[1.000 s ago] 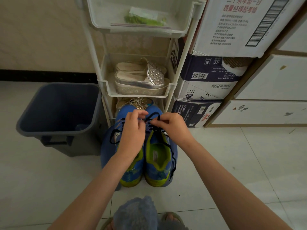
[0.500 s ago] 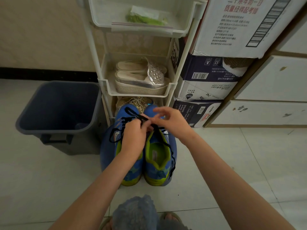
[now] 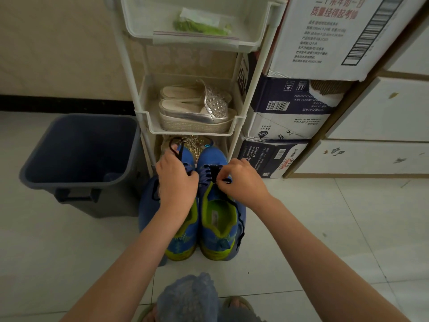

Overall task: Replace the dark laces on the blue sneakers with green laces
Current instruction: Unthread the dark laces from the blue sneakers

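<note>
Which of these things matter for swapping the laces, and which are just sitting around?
For the job: blue sneakers, dark laces, bagged green laces, left hand, right hand.
Lying about: bin, silver sandals, cardboard boxes.

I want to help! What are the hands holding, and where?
Dark lace. The left hand grips a loose strand; the right hand pinches it by the eyelets of a blue sneaker.

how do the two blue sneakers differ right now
The left sneaker is mostly hidden under the left hand; the right sneaker shows its whole opening. A dark lace loops up past the left sneaker's toe, while the right sneaker's lace crosses its eyelets, pinched by the right hand. Both are blue with lime lining.
</note>
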Action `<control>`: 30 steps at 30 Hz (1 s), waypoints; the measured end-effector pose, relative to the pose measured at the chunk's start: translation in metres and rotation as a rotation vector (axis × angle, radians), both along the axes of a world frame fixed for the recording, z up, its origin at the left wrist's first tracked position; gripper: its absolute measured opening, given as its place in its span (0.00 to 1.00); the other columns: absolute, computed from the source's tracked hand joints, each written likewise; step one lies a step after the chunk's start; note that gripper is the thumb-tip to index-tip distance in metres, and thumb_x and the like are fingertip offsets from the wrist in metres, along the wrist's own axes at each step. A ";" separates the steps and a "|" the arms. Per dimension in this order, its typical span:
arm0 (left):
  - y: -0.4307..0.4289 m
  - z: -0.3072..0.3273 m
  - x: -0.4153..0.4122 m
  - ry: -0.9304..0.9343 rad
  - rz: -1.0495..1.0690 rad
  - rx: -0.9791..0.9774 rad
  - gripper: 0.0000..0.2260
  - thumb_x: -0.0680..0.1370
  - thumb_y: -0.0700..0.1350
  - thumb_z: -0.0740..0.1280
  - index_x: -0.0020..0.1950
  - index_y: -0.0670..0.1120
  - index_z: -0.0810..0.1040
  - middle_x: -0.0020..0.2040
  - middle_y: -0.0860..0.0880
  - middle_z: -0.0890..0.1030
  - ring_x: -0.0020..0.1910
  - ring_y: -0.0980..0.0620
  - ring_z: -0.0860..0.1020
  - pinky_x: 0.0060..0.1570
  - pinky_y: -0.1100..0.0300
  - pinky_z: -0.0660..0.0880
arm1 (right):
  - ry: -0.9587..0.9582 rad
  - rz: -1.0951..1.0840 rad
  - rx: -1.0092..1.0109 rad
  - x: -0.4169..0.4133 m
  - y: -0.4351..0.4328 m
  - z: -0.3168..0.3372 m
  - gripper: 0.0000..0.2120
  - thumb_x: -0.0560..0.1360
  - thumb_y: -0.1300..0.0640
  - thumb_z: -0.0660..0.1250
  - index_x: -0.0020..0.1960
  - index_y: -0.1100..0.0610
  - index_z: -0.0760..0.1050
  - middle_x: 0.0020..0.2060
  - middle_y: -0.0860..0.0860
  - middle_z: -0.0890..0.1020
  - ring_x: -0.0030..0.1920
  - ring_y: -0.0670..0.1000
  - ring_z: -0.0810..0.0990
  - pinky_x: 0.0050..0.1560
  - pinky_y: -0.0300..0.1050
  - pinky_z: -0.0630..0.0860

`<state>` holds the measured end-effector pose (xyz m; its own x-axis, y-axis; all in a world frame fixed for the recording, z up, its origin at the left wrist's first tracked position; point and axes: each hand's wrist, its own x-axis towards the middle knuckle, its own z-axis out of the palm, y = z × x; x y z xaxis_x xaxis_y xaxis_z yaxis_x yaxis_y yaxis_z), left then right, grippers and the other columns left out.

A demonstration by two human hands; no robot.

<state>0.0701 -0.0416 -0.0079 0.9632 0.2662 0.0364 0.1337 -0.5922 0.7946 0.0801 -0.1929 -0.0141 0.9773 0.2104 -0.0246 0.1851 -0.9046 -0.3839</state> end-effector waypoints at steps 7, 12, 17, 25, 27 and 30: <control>-0.010 0.013 -0.021 -0.389 0.013 0.307 0.28 0.69 0.41 0.73 0.66 0.42 0.67 0.63 0.43 0.71 0.62 0.45 0.70 0.62 0.55 0.68 | -0.076 -0.010 -0.115 0.000 0.011 -0.003 0.10 0.73 0.53 0.68 0.52 0.53 0.80 0.54 0.52 0.74 0.58 0.54 0.66 0.57 0.44 0.66; -0.014 0.002 -0.025 -0.091 -0.288 0.355 0.12 0.76 0.50 0.68 0.56 0.48 0.72 0.50 0.52 0.77 0.48 0.52 0.77 0.42 0.61 0.72 | -0.190 -0.001 -0.139 -0.003 0.014 -0.011 0.08 0.76 0.57 0.64 0.53 0.57 0.78 0.51 0.53 0.77 0.58 0.54 0.69 0.53 0.45 0.67; -0.009 -0.009 -0.020 -0.002 -0.288 0.534 0.09 0.78 0.49 0.63 0.51 0.46 0.78 0.45 0.49 0.79 0.44 0.50 0.78 0.38 0.60 0.70 | -0.349 0.043 -0.075 -0.007 0.014 -0.016 0.07 0.63 0.64 0.73 0.39 0.56 0.78 0.36 0.51 0.78 0.40 0.54 0.77 0.34 0.41 0.69; -0.011 -0.015 -0.018 0.068 -0.243 0.483 0.10 0.78 0.46 0.61 0.45 0.42 0.79 0.42 0.46 0.79 0.40 0.47 0.78 0.35 0.58 0.67 | -0.342 0.056 -0.029 -0.015 0.010 -0.031 0.08 0.63 0.58 0.78 0.40 0.55 0.80 0.38 0.52 0.77 0.40 0.54 0.78 0.31 0.43 0.72; -0.011 -0.015 -0.019 0.078 -0.234 0.439 0.09 0.78 0.45 0.62 0.47 0.42 0.79 0.43 0.46 0.80 0.42 0.47 0.78 0.38 0.56 0.71 | -0.338 0.033 -0.018 -0.014 0.013 -0.031 0.09 0.65 0.59 0.76 0.42 0.56 0.78 0.39 0.52 0.77 0.40 0.55 0.78 0.30 0.45 0.72; -0.010 -0.013 -0.019 0.073 -0.231 0.394 0.09 0.78 0.45 0.62 0.48 0.42 0.80 0.43 0.46 0.81 0.43 0.48 0.78 0.41 0.54 0.73 | -0.291 0.004 -0.022 -0.009 0.018 -0.026 0.08 0.70 0.61 0.71 0.48 0.58 0.75 0.44 0.53 0.78 0.46 0.55 0.77 0.38 0.48 0.73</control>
<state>0.0509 -0.0519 -0.0211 0.9995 0.0242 0.0218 0.0102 -0.8679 0.4967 0.0716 -0.1750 -0.0406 0.9430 0.2173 0.2520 0.2886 -0.9111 -0.2942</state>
